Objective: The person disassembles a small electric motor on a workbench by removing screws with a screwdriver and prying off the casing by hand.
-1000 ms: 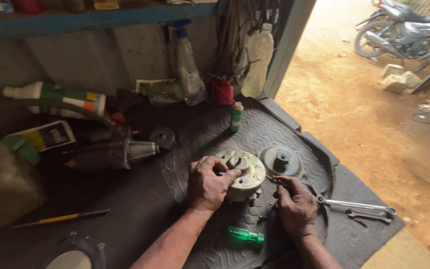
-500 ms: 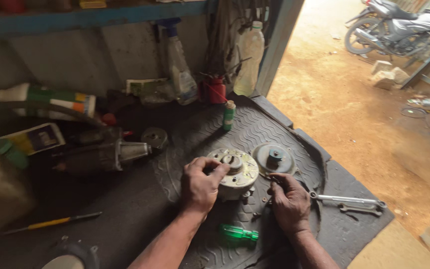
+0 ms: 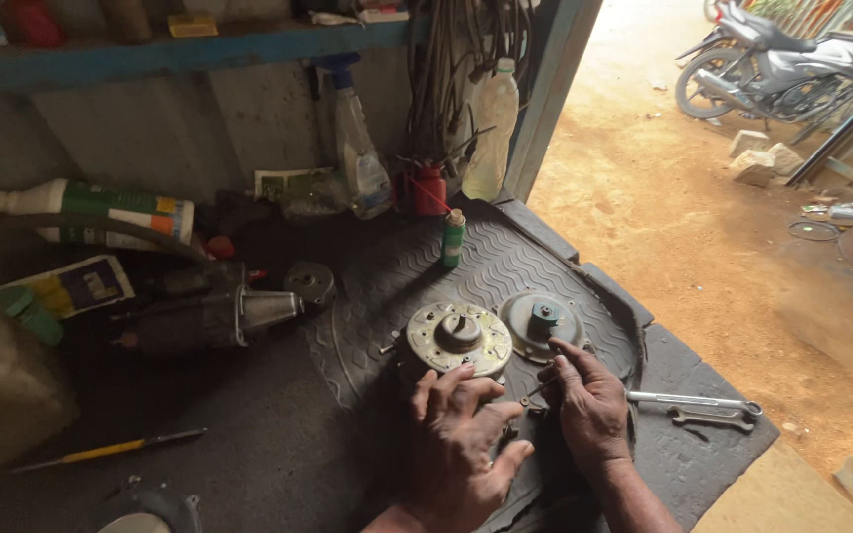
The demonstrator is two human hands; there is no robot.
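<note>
- The right hand (image 3: pixel 589 405) pinches something thin and dark between thumb and forefinger, probably a small screw or pin; it is too small and shadowed to name for sure.
- The left hand (image 3: pixel 461 439) lies spread and open just below the motor housing (image 3: pixel 456 341), fingertips near its edge and closed on nothing, as if steadying the work from the near side.
- The motor housing, a round pale metal disc with a dark hub, sits on the ribbed rubber mat (image 3: pixel 505 266), which keeps small parts from rolling off.
- Just beside it to the right lies a grey round cover (image 3: pixel 542 321) with a teal centre, set flat and within easy reach of the right hand.
- Two spanners (image 3: pixel 703 410) lie on the mat's right edge, well clear of the hands.
- A small green bottle (image 3: pixel 455 237) stands upright farther back on the mat.
- To the left lie a dark cone-nosed motor body (image 3: pixel 209 316) and a yellow-handled screwdriver (image 3: pixel 111 449).
- Against the wall stand a spray bottle (image 3: pixel 357 158), a clear plastic bottle (image 3: pixel 491 128) and a red can (image 3: pixel 429 188).
</note>
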